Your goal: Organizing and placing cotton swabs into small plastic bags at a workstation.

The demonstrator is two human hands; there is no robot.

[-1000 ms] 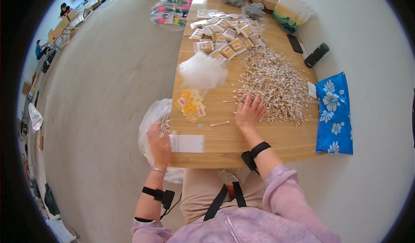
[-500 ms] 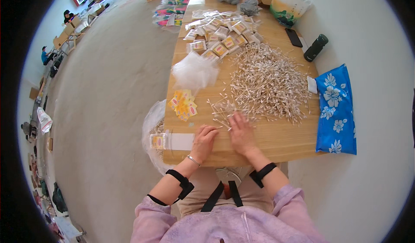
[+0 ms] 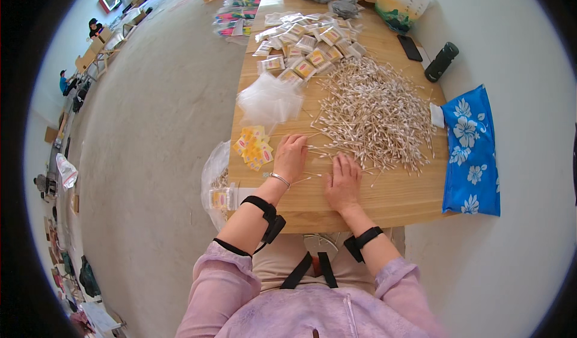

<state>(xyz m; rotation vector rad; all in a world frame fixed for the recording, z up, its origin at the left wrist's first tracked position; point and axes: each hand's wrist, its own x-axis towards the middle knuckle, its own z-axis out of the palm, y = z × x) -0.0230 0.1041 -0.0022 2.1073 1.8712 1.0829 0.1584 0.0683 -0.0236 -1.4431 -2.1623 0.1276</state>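
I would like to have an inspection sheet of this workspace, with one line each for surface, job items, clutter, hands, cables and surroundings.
Surface: wood-grain table, partly covered.
Job items: loose cotton swabs heaped toward the right; filled packets piled beyond; translucent plastic stack and yellow cards toward the left.
Clutter: black phone, dark bottle and blue flowered pouch along the right side.
Left hand: near the heap's left edge; grip unclear.
Right hand: at the heap's near edge; grip unclear.
Cables: short black lead beside a strapped-on device.
Surroundings: pale floor left, white wall right; people far off, upper left.
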